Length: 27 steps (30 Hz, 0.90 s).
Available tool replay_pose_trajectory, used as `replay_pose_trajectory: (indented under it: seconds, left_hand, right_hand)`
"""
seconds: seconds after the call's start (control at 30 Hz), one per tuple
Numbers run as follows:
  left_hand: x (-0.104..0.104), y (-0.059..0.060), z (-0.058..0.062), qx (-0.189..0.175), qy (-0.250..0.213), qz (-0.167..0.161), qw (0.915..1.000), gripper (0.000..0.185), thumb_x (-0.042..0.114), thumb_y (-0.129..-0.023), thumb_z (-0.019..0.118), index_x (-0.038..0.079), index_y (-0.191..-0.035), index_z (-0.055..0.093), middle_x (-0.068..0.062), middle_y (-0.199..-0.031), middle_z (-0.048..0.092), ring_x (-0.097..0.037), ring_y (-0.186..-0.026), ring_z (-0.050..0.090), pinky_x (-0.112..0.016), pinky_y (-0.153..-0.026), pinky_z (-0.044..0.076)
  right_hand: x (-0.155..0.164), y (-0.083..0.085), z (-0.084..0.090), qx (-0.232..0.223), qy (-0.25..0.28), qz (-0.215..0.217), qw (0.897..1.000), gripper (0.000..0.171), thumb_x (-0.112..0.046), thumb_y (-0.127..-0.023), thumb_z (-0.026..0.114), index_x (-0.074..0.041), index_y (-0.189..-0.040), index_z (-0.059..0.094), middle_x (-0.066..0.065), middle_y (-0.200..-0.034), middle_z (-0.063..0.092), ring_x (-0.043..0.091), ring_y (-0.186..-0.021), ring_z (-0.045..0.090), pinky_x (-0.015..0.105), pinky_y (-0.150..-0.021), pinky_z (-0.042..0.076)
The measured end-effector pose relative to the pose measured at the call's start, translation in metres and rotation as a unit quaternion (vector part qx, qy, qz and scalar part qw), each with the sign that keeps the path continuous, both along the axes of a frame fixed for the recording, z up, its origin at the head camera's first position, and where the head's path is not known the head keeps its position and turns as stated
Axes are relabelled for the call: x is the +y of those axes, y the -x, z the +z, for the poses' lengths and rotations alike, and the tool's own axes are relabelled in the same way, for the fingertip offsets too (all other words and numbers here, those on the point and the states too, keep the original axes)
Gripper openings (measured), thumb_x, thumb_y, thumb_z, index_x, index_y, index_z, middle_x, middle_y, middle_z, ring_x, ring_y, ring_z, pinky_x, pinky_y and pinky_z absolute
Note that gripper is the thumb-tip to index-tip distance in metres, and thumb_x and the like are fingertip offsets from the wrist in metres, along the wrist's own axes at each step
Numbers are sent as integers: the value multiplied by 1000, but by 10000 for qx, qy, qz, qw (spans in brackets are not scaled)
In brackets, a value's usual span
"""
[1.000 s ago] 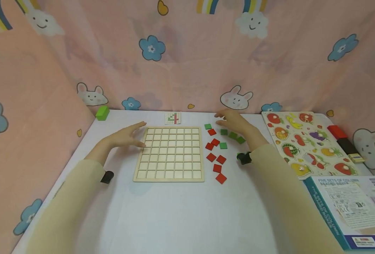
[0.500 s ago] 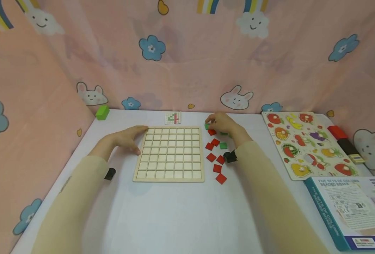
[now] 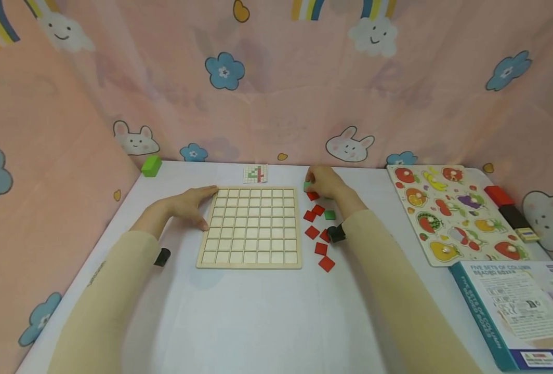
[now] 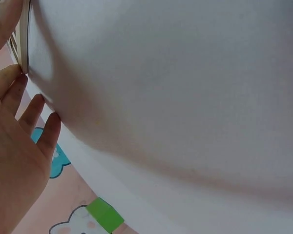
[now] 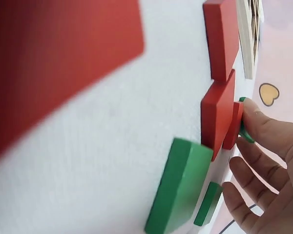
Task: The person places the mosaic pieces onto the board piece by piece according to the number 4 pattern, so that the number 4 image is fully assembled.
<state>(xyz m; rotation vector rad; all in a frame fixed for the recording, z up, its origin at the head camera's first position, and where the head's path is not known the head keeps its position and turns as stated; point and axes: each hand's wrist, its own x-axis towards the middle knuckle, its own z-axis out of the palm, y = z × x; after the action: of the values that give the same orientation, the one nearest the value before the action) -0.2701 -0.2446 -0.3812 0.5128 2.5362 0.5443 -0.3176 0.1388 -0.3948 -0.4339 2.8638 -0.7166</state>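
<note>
two hands are on the table [image 3: 258, 311]: your right hand [image 3: 325, 183] pinches a green tile [image 3: 307, 184] with curled fingers [image 5: 263, 129], just beyond the red tiles [image 3: 317, 228]. your left hand [image 3: 187, 203] lies flat, fingers [image 4: 24, 105] straight, touching the wooden grid board [image 3: 250, 226] at its left edge.

My right hand [image 3: 325, 183] covers most of the green tile [image 3: 307, 185] it pinches and hides other tiles behind it, while the pattern card [image 3: 255, 174] is too small to read.
</note>
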Motion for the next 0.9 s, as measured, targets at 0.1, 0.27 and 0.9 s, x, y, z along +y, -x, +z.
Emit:
replay_pose_trajectory:
  seconds: [0.1, 0.27, 0.9]
  left_hand:
    - [0, 0, 0, 58, 16, -33, 10000, 118, 21, -68, 88, 1, -158, 15, -21, -166, 12, -45, -154, 9, -60, -125, 12]
    - [-1, 0, -1, 66, 51, 0, 10000, 117, 19, -69, 88, 3, -158, 14, -20, -167, 11, -45, -154, 8, -61, -125, 12]
    - [-3, -1, -7, -115, -110, 15, 9999, 119, 22, -71, 86, 6, -159, 9, -16, -168, 4, -43, -155, 3, -61, -125, 8]
  right_hand:
    - [-6, -5, 4, 113, 301, -155, 9994, 19, -12, -89, 71, -2, -103, 61, 15, -107, 64, 28, -94, 56, 39, -85, 51]
    - [-33, -11, 11, 187, 1087, -314, 9934, 16, -9, -89, 71, -4, -99, 62, 12, -97, 65, 24, -87, 58, 29, -73, 49]
    - [-96, -20, 5, -118, 894, -10, 9959, 15, -8, -90, 68, -5, -104, 74, 12, -108, 72, 24, -99, 64, 33, -84, 55]
